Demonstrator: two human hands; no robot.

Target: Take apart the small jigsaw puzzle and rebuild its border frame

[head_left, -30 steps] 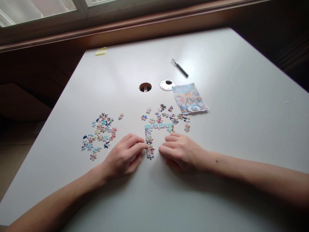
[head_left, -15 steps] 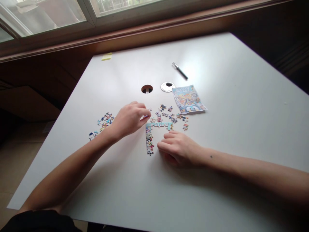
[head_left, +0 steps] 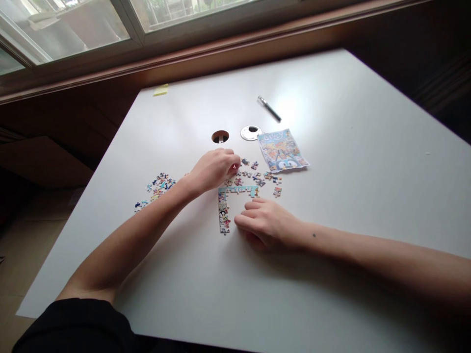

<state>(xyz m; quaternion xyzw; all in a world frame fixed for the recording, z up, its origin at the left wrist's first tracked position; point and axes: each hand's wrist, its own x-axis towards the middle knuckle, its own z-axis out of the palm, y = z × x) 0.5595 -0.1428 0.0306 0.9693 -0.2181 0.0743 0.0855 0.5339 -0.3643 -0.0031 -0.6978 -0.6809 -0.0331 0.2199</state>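
Observation:
My left hand (head_left: 217, 167) reaches over the far side of the loose jigsaw pieces, with thumb and fingers pinched on a small reddish puzzle piece (head_left: 234, 167). Just below it lies a partly joined puzzle border (head_left: 223, 212), an upside-down L with a light blue top strip and a colourful left strip. Loose pieces (head_left: 259, 180) are scattered beyond and right of that strip. Inside the border's corner, my right hand (head_left: 267, 223) rests on the table with its fingers curled closed. Its palm side is hidden, so I cannot tell whether anything is in it.
A second heap of puzzle pieces (head_left: 162, 184) lies left of my left forearm. The picture sheet (head_left: 283, 151) is at the right, with a pen (head_left: 269, 109) behind it. Farther back are a cable hole (head_left: 220, 137), its round cover (head_left: 250, 133) and a yellow note (head_left: 161, 90).
My left hand has moved away from me and slightly right, from beside the border's corner to the far loose pieces. My right hand stays in its place; the view has shifted slightly.

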